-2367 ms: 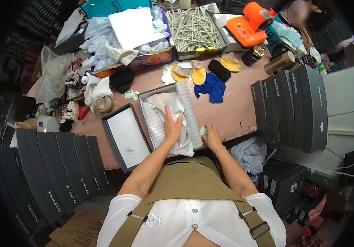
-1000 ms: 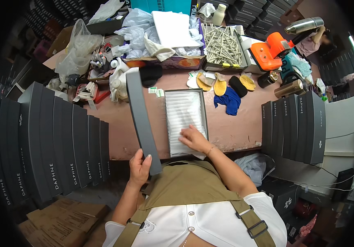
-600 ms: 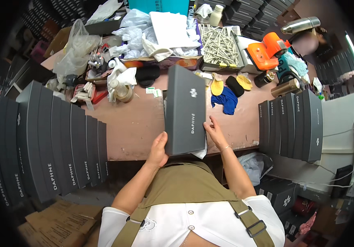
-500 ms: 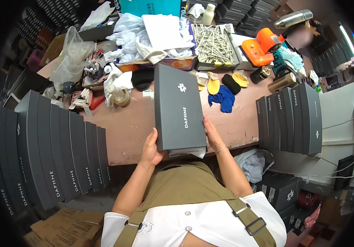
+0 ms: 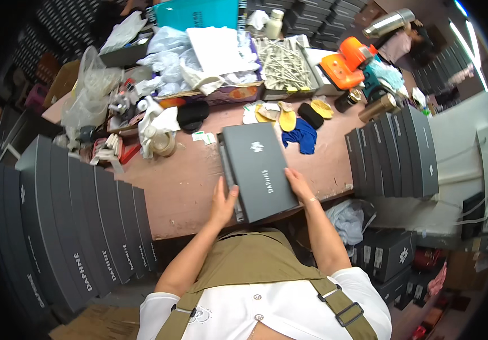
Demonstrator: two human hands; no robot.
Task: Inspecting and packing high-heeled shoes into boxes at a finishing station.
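The left hand [image 5: 221, 203] is spread, thumb apart, beside the box [image 5: 229, 170]; the right hand [image 5: 300, 186] touches the lid's [image 5: 262, 170] right edge, its grip unclear. The box lies on the table [image 5: 176, 198], below a blue cloth [image 5: 300, 137].

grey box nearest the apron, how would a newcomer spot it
On the pinkish tabletop, look between the left box stack and right box stack. Midway, near the front edge, is the grey box. Unlike the stacked ones, it is alone, between left hand and right hand.
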